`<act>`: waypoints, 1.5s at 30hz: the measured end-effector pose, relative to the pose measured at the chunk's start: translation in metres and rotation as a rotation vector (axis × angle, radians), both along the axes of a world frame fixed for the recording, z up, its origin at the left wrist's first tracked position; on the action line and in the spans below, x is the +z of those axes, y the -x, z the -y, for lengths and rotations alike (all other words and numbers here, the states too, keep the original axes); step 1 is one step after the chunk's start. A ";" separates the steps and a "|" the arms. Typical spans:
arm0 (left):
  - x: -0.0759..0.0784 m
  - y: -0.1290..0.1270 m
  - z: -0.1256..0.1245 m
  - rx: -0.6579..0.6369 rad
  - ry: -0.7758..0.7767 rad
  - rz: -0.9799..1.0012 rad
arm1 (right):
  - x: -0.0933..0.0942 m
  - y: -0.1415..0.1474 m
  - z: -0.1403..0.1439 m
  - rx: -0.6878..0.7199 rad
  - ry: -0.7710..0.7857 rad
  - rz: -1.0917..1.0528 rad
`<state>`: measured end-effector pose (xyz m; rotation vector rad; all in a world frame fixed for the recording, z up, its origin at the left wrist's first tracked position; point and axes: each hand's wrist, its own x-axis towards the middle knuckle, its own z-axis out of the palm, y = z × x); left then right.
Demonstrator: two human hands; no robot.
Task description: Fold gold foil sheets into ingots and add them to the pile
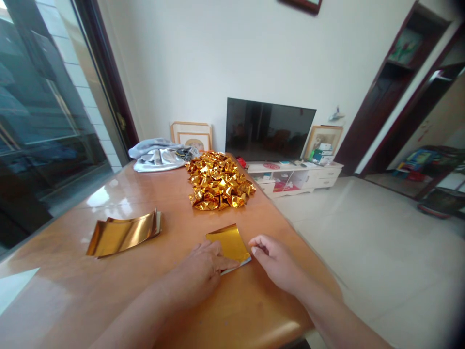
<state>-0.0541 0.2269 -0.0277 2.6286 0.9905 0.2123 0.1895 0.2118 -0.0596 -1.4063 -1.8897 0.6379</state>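
On the wooden table a gold foil paper sheet lies before me, gold side up, with a pale strip along its near edge. My left hand rests flat on the sheet's near left part, fingers stretched and pressing it down. Just right of the sheet, my right hand is closed, thumb against the curled forefinger; nothing shows sticking out of it. To the left lies a small stack of gold foil sheets, slightly curled. Farther back is a heap of folded gold foil pieces.
Grey cloth is piled at the table's far left end. A pale green sheet corner shows at the left edge. Beyond the table stand a television and a white low cabinet. The table's right edge drops to a tiled floor.
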 end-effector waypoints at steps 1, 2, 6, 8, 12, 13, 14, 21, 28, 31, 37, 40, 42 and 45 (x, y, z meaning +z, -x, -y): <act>0.000 0.000 0.000 -0.002 -0.004 0.002 | 0.004 -0.001 0.004 0.008 -0.027 0.024; -0.001 0.000 0.000 -0.005 -0.009 0.006 | 0.008 -0.002 0.008 0.014 -0.064 0.069; -0.003 0.001 0.000 -0.008 -0.020 0.017 | 0.023 0.001 0.031 0.048 -0.134 0.309; -0.003 0.001 0.000 0.000 -0.020 0.016 | 0.025 0.004 0.039 0.055 -0.128 0.418; -0.001 0.000 0.001 0.000 -0.010 -0.002 | 0.025 0.007 0.046 0.044 -0.111 0.586; 0.000 0.000 0.001 0.003 -0.006 -0.006 | 0.025 0.007 0.047 0.041 -0.109 0.615; 0.001 -0.001 0.001 0.006 -0.003 -0.007 | 0.025 0.007 0.047 0.039 -0.109 0.639; 0.002 0.000 0.002 -0.009 -0.018 0.012 | 0.025 0.009 0.048 0.015 -0.130 0.753; -0.002 0.001 0.002 0.003 -0.032 -0.019 | 0.025 0.011 0.051 0.000 -0.134 0.810; -0.002 0.002 0.003 0.052 -0.021 -0.013 | 0.026 0.013 0.051 0.007 -0.139 0.814; -0.002 0.002 0.003 0.090 0.002 0.016 | 0.030 0.011 0.052 -0.021 -0.152 0.816; -0.001 0.001 0.004 0.083 -0.012 0.013 | 0.031 0.013 0.053 -0.048 -0.164 0.784; 0.000 0.000 0.004 0.053 -0.027 -0.010 | 0.029 0.016 0.054 -0.004 -0.189 0.751; 0.001 0.000 0.004 0.017 -0.038 -0.035 | 0.021 0.020 0.054 0.114 -0.191 0.733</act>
